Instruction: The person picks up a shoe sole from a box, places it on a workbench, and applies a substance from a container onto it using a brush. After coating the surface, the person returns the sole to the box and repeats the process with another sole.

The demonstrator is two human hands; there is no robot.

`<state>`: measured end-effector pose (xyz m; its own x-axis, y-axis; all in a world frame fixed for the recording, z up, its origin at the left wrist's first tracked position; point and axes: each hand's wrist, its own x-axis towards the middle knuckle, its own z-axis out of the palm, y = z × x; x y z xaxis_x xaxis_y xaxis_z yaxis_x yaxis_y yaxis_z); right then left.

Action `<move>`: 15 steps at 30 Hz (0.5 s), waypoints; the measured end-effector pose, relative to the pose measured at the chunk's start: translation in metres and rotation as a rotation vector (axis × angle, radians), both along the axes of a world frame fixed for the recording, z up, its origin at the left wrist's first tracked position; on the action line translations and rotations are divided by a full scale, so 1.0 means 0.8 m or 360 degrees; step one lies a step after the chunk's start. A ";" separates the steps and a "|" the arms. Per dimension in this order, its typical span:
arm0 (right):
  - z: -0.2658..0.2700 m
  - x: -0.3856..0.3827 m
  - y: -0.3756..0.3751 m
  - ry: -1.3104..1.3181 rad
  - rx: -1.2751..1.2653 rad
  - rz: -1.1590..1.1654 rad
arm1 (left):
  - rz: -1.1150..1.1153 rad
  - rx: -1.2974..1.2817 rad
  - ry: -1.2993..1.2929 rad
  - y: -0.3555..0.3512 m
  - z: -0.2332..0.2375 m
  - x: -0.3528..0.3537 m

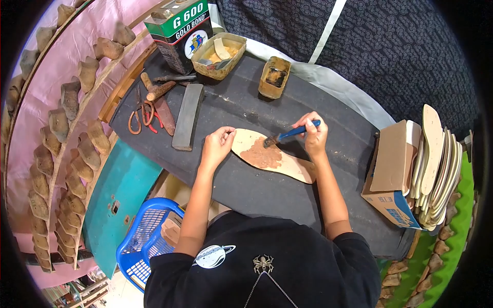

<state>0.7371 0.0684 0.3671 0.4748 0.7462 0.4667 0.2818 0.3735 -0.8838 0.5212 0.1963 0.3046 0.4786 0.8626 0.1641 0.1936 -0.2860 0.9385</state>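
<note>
A pale, sole-shaped piece (295, 172) lies flat on the dark-covered table (257, 205), with a wet-looking brown patch over its left and middle part. My left hand (218, 146) pinches the piece's left end between thumb and fingers. In my right hand (313, 134) is a brush with a blue handle (292, 132); its dark bristles touch the piece at the upper edge of the brown patch. Beyond the piece stands a small yellowish container (275, 77) with dark residue inside.
At the back left are a G 600 can (179, 36), a tub (220, 56), scissors (145, 115), a hammer (158, 91) and a grey block (188, 117). A cardboard box (390, 159) and stacked soles (436, 169) stand right. A blue basket (146, 231) sits lower left.
</note>
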 end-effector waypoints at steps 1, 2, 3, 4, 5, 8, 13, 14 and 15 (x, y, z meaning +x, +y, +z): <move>0.005 0.002 -0.003 0.0001 -0.0016 -0.0022 | -0.0002 -0.0001 -0.0001 0.000 0.001 0.000; 0.006 0.005 -0.006 0.0000 -0.0017 -0.0025 | -0.0030 -0.0027 0.0029 0.000 0.003 -0.001; 0.006 0.008 -0.007 -0.0042 -0.0026 -0.0040 | -0.0058 -0.0051 0.0058 0.000 0.004 -0.002; 0.007 0.010 -0.008 -0.0084 -0.0034 -0.0055 | -0.0061 -0.0050 0.0057 0.001 0.003 -0.002; 0.008 0.009 -0.008 -0.0093 -0.0010 -0.0070 | -0.0060 -0.0031 0.0071 0.001 0.003 -0.002; 0.006 0.001 -0.002 0.0049 0.0078 -0.0109 | -0.0033 0.0027 0.0084 0.003 -0.002 -0.001; -0.007 -0.002 0.007 0.0047 0.0060 -0.0094 | 0.0004 0.0050 0.0069 0.002 -0.002 -0.001; -0.008 0.000 0.006 0.0051 0.0025 -0.0060 | 0.0007 0.0047 0.0077 0.002 -0.001 -0.001; -0.006 0.001 0.004 0.0059 0.0024 -0.0091 | 0.0010 0.0043 0.0084 0.001 -0.001 -0.001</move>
<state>0.7379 0.0717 0.3620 0.5335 0.7103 0.4592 0.2703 0.3712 -0.8883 0.5204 0.1974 0.3041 0.4818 0.8611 0.1624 0.2443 -0.3100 0.9188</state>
